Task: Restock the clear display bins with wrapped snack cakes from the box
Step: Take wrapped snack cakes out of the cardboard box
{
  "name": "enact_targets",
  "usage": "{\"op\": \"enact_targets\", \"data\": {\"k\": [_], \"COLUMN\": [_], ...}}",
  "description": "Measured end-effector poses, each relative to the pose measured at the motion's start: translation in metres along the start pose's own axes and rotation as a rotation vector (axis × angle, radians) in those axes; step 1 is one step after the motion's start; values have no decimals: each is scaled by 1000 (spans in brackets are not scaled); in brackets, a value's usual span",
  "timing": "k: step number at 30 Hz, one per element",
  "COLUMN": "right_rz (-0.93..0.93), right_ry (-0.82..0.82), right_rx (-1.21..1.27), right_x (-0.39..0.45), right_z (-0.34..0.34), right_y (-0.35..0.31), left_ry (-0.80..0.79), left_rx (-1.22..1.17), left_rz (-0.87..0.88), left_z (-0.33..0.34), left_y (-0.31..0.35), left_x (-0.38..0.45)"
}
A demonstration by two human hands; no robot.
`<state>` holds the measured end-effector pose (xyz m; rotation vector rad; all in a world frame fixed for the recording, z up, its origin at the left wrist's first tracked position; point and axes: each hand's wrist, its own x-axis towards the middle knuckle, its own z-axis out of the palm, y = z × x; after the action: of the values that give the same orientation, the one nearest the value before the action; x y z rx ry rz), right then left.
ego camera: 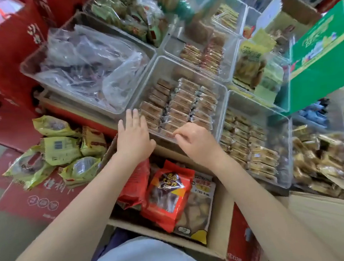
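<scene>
Two bare hands reach to the near edge of a clear, square plastic bin (217, 89). The left hand (133, 136) lies flat, fingers straight and together, against its near corner. The right hand (196, 140) has fingers curled, pinching at a glossy wrapped cake (172, 128). Just past the fingertips, rectangular brown cakes stand in tidy rows. Below the wrists sits an open cardboard box (218, 235).

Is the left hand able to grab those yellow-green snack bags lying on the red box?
Probably yes. The left hand rests flat at the near edge of the clear bin, holding nothing, and the yellow-green bags lie uncovered just to its left with nothing between.
</scene>
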<state>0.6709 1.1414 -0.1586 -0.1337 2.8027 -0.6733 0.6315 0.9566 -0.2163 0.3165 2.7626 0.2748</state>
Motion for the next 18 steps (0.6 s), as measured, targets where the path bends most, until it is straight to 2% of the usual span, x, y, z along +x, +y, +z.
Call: {"op": "enact_targets", "data": {"k": [2, 4, 7, 12, 15, 18], "right_rz": [4, 29, 106, 320, 545, 737], "right_ry": [81, 209, 421, 656, 594, 425], "right_rx": [31, 48, 10, 34, 49, 39], "right_x": [-53, -110, -198, -336, -402, -437], "right_z": [-27, -54, -90, -134, -139, -131], "right_y": [18, 44, 92, 185, 257, 326], "left_ry": [85, 104, -44, -122, -12, 10], "left_rx": [-89, -233, -392, -464, -434, -326], "left_rz": [100, 251, 438, 737, 914, 897], "left_z": [-4, -1, 15, 54, 72, 83], "left_y": [42, 99, 194, 331, 407, 461], "left_x": [-19, -45, -93, -175, -212, -228]}}
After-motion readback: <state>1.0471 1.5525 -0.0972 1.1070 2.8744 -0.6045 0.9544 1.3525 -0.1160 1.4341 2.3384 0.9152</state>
